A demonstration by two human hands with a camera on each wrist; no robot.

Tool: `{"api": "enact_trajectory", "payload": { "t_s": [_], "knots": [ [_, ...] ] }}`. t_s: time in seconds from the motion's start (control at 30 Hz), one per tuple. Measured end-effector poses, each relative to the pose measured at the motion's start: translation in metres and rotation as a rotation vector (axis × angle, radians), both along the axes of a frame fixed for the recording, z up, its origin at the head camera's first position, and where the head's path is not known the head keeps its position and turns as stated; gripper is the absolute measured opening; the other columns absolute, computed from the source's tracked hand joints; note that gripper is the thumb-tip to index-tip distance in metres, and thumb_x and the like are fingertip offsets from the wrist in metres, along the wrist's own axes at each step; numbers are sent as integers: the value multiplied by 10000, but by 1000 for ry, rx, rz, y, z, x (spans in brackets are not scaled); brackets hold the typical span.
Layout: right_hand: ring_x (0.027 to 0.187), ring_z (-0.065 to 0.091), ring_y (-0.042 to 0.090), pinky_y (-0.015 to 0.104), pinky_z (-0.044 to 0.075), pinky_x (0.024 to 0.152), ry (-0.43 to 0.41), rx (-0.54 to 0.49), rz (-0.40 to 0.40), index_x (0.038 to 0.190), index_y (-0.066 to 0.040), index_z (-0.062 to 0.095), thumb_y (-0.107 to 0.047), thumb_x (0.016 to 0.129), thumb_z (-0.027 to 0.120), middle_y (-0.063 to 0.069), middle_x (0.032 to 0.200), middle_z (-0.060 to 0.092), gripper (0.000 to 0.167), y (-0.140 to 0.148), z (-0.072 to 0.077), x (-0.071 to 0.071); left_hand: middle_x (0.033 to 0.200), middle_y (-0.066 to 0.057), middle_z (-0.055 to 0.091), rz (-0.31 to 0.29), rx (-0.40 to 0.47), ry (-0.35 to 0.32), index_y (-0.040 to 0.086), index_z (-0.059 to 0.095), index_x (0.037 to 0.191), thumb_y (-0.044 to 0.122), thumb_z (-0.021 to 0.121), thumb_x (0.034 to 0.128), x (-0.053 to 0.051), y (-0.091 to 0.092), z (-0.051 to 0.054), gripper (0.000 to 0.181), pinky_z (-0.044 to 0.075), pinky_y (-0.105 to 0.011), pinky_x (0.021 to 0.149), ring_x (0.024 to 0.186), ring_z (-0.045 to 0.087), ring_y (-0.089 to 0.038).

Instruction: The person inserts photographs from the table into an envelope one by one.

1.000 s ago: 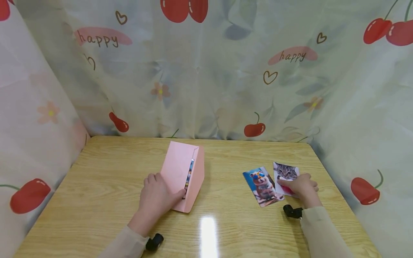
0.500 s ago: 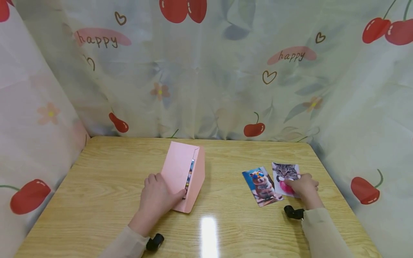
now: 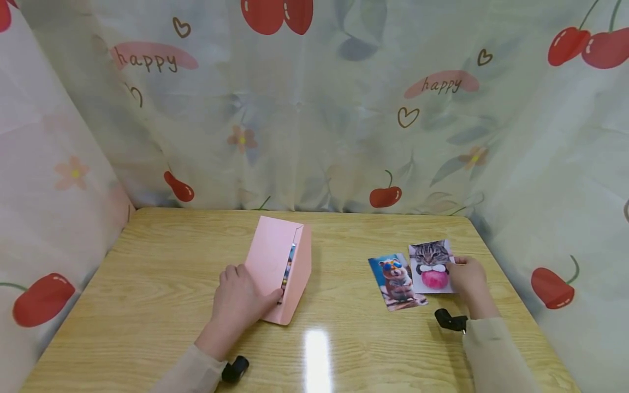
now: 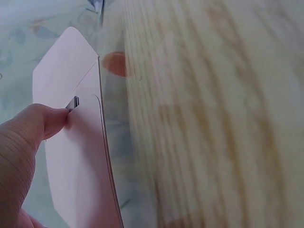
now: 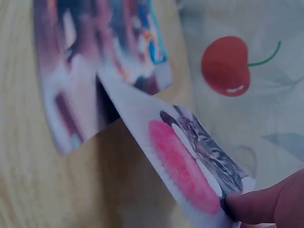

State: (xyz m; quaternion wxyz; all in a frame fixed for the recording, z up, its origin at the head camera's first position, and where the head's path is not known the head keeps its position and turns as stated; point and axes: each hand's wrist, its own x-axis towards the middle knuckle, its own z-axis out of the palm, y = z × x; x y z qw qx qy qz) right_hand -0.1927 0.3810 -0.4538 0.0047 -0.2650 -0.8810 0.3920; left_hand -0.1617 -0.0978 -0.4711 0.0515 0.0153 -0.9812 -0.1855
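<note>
A pink envelope (image 3: 272,248) with its flap raised stands left of the middle of the table. My left hand (image 3: 241,300) grips its near end, with the thumb at the opening. Inside the envelope, the edge of a colourful card (image 3: 290,266) shows. On the right, my right hand (image 3: 469,281) pinches the right edge of a cat photo card (image 3: 431,267), thumb on top; in the right wrist view the card is tilted up from the table. Just left of it lies a hamster photo card (image 3: 398,284) with blue sunglasses, its right edge partly overlapped by the cat card.
The wooden table (image 3: 344,349) has a bright light reflection near the front. A printed curtain (image 3: 300,136) with cherries and flowers closes in the back and both sides. A black wrist camera (image 3: 235,369) sits at the left sleeve.
My right hand has taken hold of the cat card by its edge and lifted it, shifting it slightly left and away from me. The left hand and envelope have stayed in place.
</note>
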Motion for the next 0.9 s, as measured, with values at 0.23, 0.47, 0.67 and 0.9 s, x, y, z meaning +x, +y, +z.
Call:
{"api": "enact_trajectory", "payload": {
  "t_s": [0.23, 0.47, 0.67, 0.9],
  "knots": [
    [920, 551, 232, 290, 476, 700, 111, -103, -7, 1293, 86, 482, -255, 975, 526, 210, 1171, 542, 468, -19, 18, -6, 957, -242, 475, -1, -26, 13, -150, 488, 1072, 716, 680, 670, 1, -2, -1, 974, 462, -443, 675, 862, 467, -343],
    [766, 613, 70, 229, 528, 717, 266, -290, 37, 1218, 86, 504, -219, 969, 576, 141, 1044, 626, 401, -46, 28, -15, 959, -249, 475, 1, -24, 32, -157, 490, 1080, 716, 689, 661, 1, -5, -1, 988, 461, -455, 665, 864, 469, -353],
    [771, 648, 80, 235, 529, 743, 365, -443, 88, 1109, 60, 495, -183, 963, 597, 10, 888, 665, 301, -67, 28, -20, 984, -252, 479, 2, -31, 14, -144, 496, 1088, 717, 687, 664, 0, -5, 0, 979, 470, -466, 666, 874, 473, -356],
    [814, 641, 123, 276, 526, 788, 326, -480, 113, 1128, 34, 491, -254, 957, 615, 59, 948, 658, 357, -92, 26, -23, 1001, -256, 483, 2, -38, 3, -143, 497, 1098, 713, 681, 675, -1, -5, -1, 972, 470, -465, 687, 891, 477, -360]
  ]
}}
